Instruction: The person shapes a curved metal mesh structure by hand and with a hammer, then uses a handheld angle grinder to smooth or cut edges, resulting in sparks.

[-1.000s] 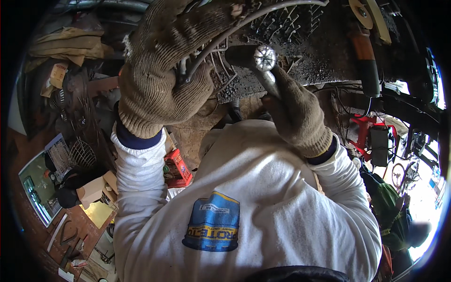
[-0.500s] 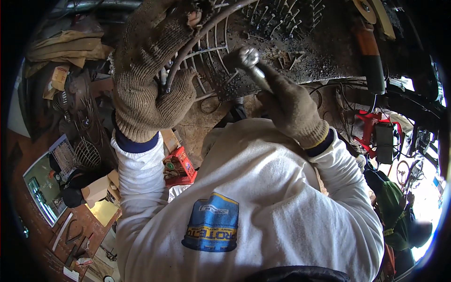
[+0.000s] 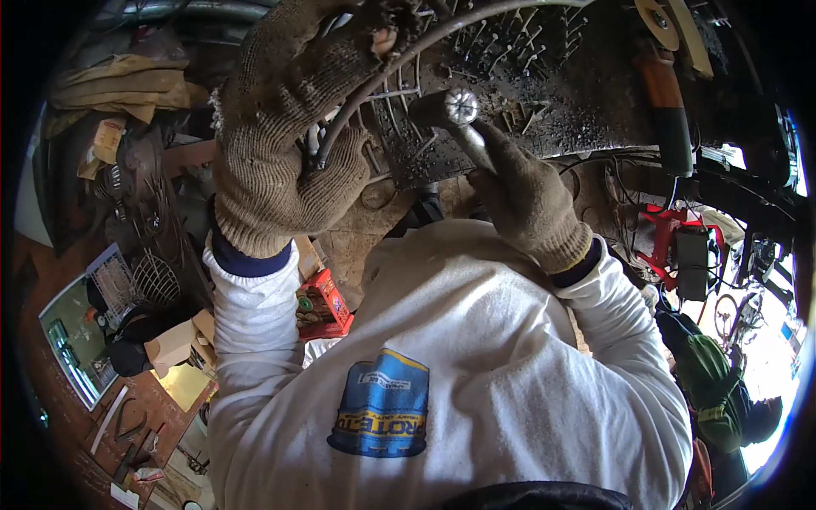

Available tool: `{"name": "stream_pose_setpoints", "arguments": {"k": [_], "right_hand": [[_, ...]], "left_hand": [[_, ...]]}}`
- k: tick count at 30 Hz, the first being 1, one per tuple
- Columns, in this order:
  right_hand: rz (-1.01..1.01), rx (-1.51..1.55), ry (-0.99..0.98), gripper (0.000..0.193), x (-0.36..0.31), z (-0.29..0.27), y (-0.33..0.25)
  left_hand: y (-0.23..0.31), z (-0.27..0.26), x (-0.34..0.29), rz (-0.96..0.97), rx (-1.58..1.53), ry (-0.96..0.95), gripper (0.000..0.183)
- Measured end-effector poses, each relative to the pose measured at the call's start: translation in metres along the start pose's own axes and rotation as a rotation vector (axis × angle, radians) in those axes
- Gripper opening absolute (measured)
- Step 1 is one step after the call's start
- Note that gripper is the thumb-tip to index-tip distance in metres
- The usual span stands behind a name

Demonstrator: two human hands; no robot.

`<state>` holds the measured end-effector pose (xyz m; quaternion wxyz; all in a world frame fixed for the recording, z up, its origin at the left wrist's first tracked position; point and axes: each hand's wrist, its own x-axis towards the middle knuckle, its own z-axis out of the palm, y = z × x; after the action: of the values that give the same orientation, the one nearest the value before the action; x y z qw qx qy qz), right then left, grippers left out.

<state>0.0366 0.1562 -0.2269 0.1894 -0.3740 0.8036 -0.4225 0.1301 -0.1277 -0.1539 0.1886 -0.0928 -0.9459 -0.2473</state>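
My left hand (image 3: 285, 170), in a brown knitted work glove, is closed around a curved metal rod (image 3: 442, 34) at the upper left. The rod arcs up and to the right; thinner bars (image 3: 399, 92) show beside it, partly hidden by the glove. A worn hole in the glove bares a fingertip. My right hand (image 3: 531, 200), gloved too, grips the metal handle of a hammer (image 3: 460, 108). Its dark head has a shiny, battered face and hangs just right of the bars, apart from the rod.
Several small bent metal pieces (image 3: 518, 51) and dark grit lie on the dark steel work surface (image 3: 612, 110). An angle grinder (image 3: 667, 115) rests at its right, with cables below. A red box (image 3: 325, 306) stands under my left forearm; folded cloth (image 3: 127, 85) lies far left.
My left hand has shifted slightly right with the curved rod, whose far end now reaches further right. The hammer has moved a little right and down in my right hand.
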Motion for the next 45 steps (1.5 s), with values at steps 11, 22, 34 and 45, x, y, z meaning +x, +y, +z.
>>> {"name": "stream_pose_setpoints", "arguments": {"k": [11,22,34,45], "right_hand": [[0.136,-0.008,-0.063,0.051,-0.004,0.004,0.007],[0.248,-0.136,-0.231,0.057,0.000,-0.001,0.008],[0.072,-0.511,0.017,0.048,0.002,-0.037,0.048],[-0.138,-0.266,0.158,0.043,0.023,-0.057,0.007]], "left_hand": [[0.005,0.004,0.022,0.070,-0.017,0.069,0.067],[0.003,0.009,0.054,0.295,-0.221,0.137,0.059],[-0.040,0.013,-0.050,-0.295,-0.613,0.469,0.046],[-0.006,-0.039,-0.019,-0.878,-1.479,0.823,0.033]]}}
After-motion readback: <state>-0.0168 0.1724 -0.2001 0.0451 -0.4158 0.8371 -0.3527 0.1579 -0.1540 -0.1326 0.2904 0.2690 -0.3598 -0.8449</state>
